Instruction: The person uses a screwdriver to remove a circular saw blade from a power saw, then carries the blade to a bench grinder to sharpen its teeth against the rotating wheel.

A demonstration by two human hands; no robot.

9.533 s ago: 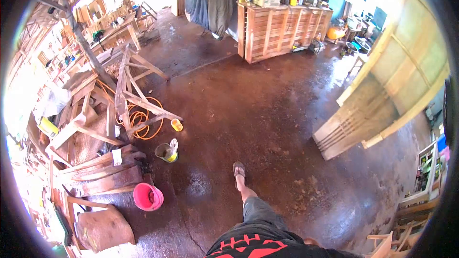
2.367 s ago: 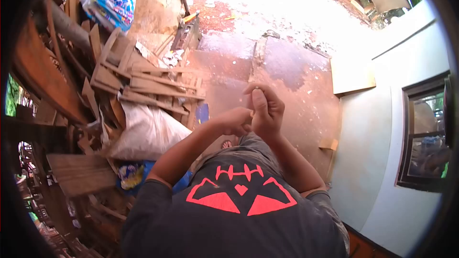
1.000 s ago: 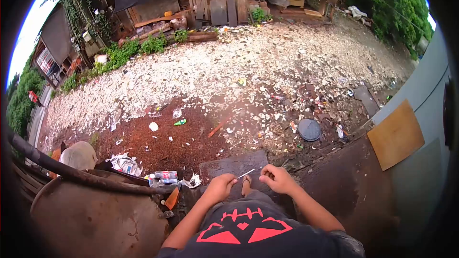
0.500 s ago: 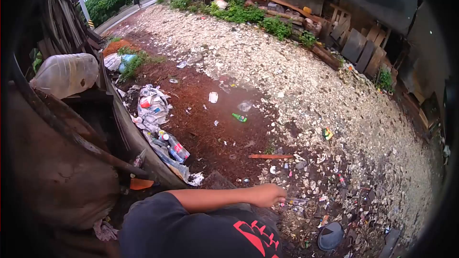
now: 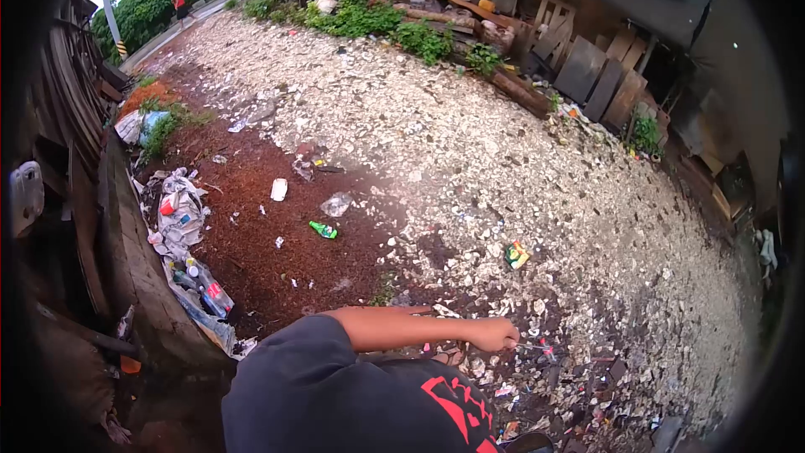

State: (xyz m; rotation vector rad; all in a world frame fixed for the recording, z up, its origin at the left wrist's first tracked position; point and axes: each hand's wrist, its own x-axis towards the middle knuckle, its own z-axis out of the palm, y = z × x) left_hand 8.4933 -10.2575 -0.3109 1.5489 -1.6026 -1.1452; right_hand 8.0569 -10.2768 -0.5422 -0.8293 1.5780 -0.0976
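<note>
My left hand (image 5: 493, 334) reaches across the front of my dark shirt (image 5: 335, 394), which has a red print. Its fingers are closed around a thin, grey, stick-like tool (image 5: 530, 346) that points right. The tool's far end overlaps a small red piece of litter (image 5: 549, 351) on the ground. Scattered shells and scraps lie below the hand. Up and to the right of the hand is a yellow and green wrapper (image 5: 517, 255). My right hand is out of view.
A crushed green bottle (image 5: 323, 230) and clear plastic (image 5: 337, 205) lie on reddish soil. Along a low wall (image 5: 151, 285) at left are clear bottles (image 5: 216, 298) and a crumpled pale sack (image 5: 178, 218). Planks (image 5: 579, 67) lean at the back right. A person in red (image 5: 179, 2) stands far off.
My view has swung right and forward, so the ground litter shifts left and down. My left hand still grips the thin tool, whose far end now overlaps the red litter.
</note>
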